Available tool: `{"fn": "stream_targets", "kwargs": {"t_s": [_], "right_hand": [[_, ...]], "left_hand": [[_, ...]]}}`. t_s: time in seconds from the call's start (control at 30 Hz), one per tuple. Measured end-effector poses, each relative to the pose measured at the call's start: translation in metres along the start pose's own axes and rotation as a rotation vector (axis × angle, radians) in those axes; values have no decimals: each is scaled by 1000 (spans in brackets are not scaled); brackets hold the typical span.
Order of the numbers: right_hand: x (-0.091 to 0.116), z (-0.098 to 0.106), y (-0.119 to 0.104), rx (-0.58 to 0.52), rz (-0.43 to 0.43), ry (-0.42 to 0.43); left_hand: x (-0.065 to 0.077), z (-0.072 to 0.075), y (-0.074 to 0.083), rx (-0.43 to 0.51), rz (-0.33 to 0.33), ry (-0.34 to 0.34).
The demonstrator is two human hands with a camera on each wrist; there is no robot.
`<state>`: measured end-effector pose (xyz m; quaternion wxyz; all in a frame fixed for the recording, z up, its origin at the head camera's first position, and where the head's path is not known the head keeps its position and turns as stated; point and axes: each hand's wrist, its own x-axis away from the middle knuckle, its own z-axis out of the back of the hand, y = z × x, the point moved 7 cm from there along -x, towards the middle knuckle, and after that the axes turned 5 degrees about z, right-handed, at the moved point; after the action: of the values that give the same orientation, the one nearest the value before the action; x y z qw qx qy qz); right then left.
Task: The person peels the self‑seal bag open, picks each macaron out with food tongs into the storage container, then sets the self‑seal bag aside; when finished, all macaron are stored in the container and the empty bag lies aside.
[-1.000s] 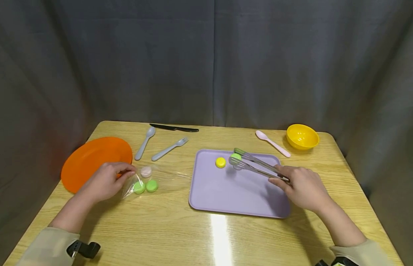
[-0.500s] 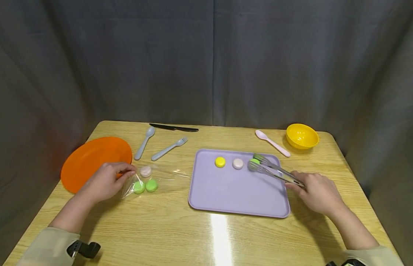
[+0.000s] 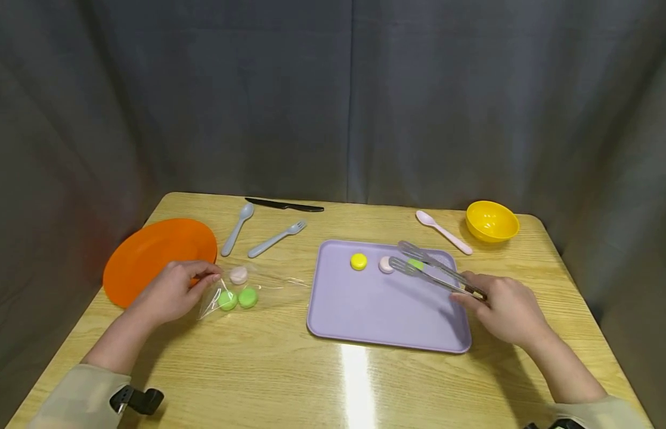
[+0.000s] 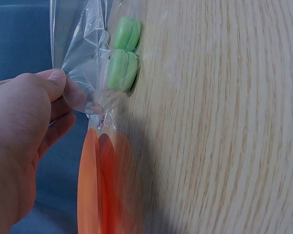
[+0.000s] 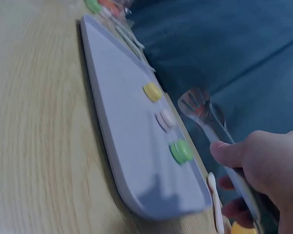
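Note:
My left hand [image 3: 174, 292] pinches the mouth edge of a clear plastic bag [image 4: 83, 44] between thumb and fingers. Inside the bag lie two green macarons [image 4: 122, 70] and a pale pink macaron [image 3: 238, 274]. My right hand [image 3: 504, 307] grips metal tongs [image 3: 434, 277] with slotted ends, held over the lilac tray [image 3: 375, 316]. Nothing sits between the tong ends in the right wrist view. Along the tray's far side, a yellow macaron [image 5: 152, 91], a pale pink macaron [image 5: 165, 119] and a green macaron [image 5: 181, 151] stand in a row.
An orange plate [image 3: 150, 253] lies at the left, partly behind the left hand. Farther back are a grey spoon [image 3: 238, 229], a grey fork [image 3: 276, 239] and a black knife [image 3: 284, 205]. A pink spoon [image 3: 444, 232] and a yellow bowl [image 3: 492, 221] lie beyond the tray's right side.
My right hand moved right with the green macaron in the tongs, set it beside the pink one and let go. The tongs have since lifted off it. My left hand stayed put.

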<state>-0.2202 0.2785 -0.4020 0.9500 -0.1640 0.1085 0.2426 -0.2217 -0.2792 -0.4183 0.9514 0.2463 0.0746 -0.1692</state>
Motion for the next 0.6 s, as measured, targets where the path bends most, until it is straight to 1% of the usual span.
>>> {"fn": "stream_targets", "kwargs": {"t_s": [0.1, 0.23, 0.4, 0.6], "right_hand": [[-5, 2, -18, -41, 59, 83], [-13, -1, -38, -78, 139, 134], [-27, -12, -58, -102, 191, 114], [-45, -28, -84, -130, 238, 46]], "left_hand": [[-1, 0, 0, -2, -6, 4], [-1, 0, 1, 1, -12, 4], [-1, 0, 2, 15, -12, 2], [-1, -1, 1, 20, -4, 6]]}}
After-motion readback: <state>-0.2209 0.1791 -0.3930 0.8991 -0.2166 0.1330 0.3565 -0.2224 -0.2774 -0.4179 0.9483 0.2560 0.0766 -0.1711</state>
